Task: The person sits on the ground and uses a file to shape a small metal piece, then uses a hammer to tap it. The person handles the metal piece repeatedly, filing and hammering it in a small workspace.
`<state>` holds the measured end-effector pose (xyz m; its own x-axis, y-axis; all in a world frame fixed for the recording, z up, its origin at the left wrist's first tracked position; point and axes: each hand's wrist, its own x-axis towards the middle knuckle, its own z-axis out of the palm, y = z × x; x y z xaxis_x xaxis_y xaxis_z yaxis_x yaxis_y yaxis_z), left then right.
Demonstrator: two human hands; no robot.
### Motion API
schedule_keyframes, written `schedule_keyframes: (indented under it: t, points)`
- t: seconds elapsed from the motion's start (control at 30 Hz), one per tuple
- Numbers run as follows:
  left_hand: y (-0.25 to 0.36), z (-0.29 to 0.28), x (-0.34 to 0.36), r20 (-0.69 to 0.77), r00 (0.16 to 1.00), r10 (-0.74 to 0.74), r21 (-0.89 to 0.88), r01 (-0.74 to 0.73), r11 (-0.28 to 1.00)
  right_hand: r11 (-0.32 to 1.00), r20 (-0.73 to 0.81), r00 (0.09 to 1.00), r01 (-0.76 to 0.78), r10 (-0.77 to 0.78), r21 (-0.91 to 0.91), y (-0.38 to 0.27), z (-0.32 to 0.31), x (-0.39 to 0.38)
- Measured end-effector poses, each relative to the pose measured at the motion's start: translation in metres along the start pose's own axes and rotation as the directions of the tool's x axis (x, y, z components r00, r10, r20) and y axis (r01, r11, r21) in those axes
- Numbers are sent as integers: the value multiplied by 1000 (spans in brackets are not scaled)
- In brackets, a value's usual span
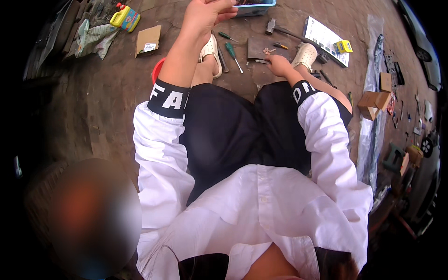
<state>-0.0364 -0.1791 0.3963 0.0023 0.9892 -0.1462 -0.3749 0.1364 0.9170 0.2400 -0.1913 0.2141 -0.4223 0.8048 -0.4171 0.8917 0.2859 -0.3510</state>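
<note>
A yellow bottle (124, 17), cardboard piece (148, 40) and hammer (271, 26) lie on the ground.

Brick floor (116, 84) — screwdrivers (233, 55), hammer (273, 27)

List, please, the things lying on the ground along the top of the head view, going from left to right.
Yellow bottle → flat cardboard piece → green-handled screwdriver → hammer → white printed sheet → small yellow box → brown cardboard box.
</note>
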Motion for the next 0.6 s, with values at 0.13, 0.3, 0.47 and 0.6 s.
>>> schedule_keyframes:
  t: [0.13,0.3,0.47,0.6]
  points:
    - [-12,-43,29,-5,992,-127,13,127,992,998,127,990,48,-52,40,6,67,18]
    - [-60,-77,88,-21,964,-265,133,265,955,996,124,991,32,-43,86,15,127,36]
    - [-154,-93,128,-92,849,-521,125,529,839,952,-232,967,167,-107,256,5,128,80]
    - [-201,-91,136,-117,811,-573,98,584,806,907,-315,949,130,4,400,-8,97,153]
